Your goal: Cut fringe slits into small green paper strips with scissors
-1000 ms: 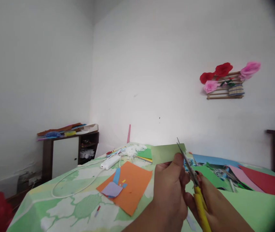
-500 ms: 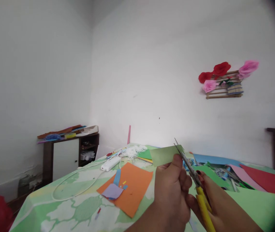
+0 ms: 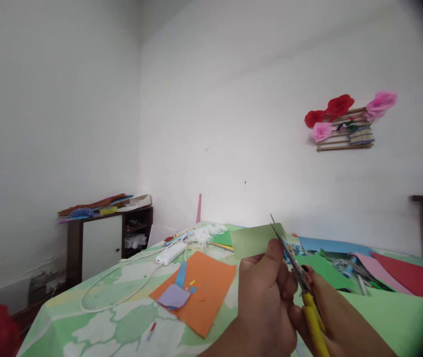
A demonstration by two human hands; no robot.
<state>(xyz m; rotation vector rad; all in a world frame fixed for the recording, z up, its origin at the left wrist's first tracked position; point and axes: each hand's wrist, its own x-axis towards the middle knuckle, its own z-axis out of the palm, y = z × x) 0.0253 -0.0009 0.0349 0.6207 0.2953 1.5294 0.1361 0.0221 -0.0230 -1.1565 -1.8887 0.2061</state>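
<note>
A light green piece of paper (image 3: 253, 240) is pinched between the thumb and fingers of my left hand (image 3: 267, 292), raised above the table. My right hand (image 3: 326, 312) grips yellow-handled scissors (image 3: 313, 322), its fingers wrapped around the handles. The scissor blades are slightly apart at the tips and lie across the paper's right end, close to my left thumb. Thin cut strips show along that right edge. Both hands are close together, and the left fingers partly hide the lower part of the paper.
On the flowered tablecloth (image 3: 129, 322) lie orange paper (image 3: 211, 290) with a lilac scrap (image 3: 174, 296), a white power strip (image 3: 171, 253) with its cable, and tangled white string (image 3: 207, 234). Coloured sheets, such as red paper (image 3: 412, 275), lie to the right. A low cabinet (image 3: 101, 245) stands left.
The scissor blades have closed a little on the paper's right end. Both hands stay in nearly the same place, and the view has shifted slightly.
</note>
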